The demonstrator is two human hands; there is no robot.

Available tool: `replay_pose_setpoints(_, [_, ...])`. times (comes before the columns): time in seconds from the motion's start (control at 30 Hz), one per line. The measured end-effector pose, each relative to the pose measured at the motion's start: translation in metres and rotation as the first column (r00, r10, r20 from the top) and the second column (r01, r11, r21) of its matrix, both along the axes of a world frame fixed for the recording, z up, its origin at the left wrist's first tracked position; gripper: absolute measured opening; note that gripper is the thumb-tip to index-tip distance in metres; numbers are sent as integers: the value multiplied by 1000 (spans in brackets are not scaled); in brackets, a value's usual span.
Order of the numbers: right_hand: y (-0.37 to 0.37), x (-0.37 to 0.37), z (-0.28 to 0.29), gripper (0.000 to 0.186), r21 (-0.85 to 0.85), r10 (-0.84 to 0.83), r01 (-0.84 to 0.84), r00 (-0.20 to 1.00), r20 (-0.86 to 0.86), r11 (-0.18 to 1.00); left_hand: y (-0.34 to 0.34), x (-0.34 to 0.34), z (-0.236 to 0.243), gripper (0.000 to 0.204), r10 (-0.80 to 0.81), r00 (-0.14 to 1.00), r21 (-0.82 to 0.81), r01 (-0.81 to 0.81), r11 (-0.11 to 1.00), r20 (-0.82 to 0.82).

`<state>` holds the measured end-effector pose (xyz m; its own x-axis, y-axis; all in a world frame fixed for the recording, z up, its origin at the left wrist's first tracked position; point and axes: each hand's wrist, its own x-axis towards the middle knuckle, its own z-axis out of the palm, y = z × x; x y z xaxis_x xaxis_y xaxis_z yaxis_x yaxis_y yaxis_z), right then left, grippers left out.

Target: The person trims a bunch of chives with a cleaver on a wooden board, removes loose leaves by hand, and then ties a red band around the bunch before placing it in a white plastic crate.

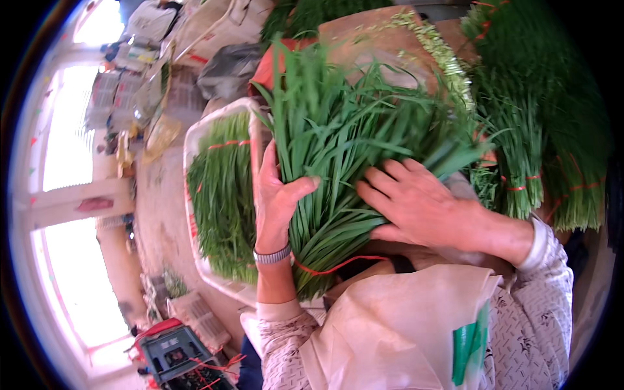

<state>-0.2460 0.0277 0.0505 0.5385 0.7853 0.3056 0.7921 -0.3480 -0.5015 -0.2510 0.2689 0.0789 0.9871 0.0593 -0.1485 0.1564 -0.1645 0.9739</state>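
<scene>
A large loose bunch of garlic chives (338, 149) lies across my lap, its leaves fanning out toward the far side. My left hand (276, 201), with a metal band on the wrist, grips the bunch's left edge, thumb over the leaves. On the right side of the bunch rests my right hand (416, 201), fingers spread over the leaves. The leaf tips beyond it are smeared by motion. A red tie (338, 268) runs across the near end of the bunch, against my pale apron (403, 325). What lies under the leaves is hidden.
A white crate (195, 146) holding tied chive bunches stands close on the left. Beyond the leaves is a brown board (351, 29) with green trimmings. More tied bunches (520, 143) stand at the right. A blue-grey crate (172, 351) with red ties sits at the lower left.
</scene>
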Motion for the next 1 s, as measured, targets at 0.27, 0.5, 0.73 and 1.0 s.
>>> replay_pose_setpoints(0.27, [-30,-37,-23,66,-39,12,-13,999,-47,999,22,-22,-16,58,273,962,-164,-265,950,25])
replay_pose_setpoints(0.5, [-44,-9,6,65,189,75,-53,991,-109,981,15,-26,1,76,282,959,-129,-276,953,33])
replay_pose_setpoints(0.73, [18,2,6,66,-41,90,-95,988,-125,995,4,-24,-1,72,287,956,-393,-244,887,55])
replay_pose_setpoints(1.0, [-21,-30,-16,67,0,24,-24,996,-87,1000,9,-31,-7,58,367,928,-381,-319,868,59])
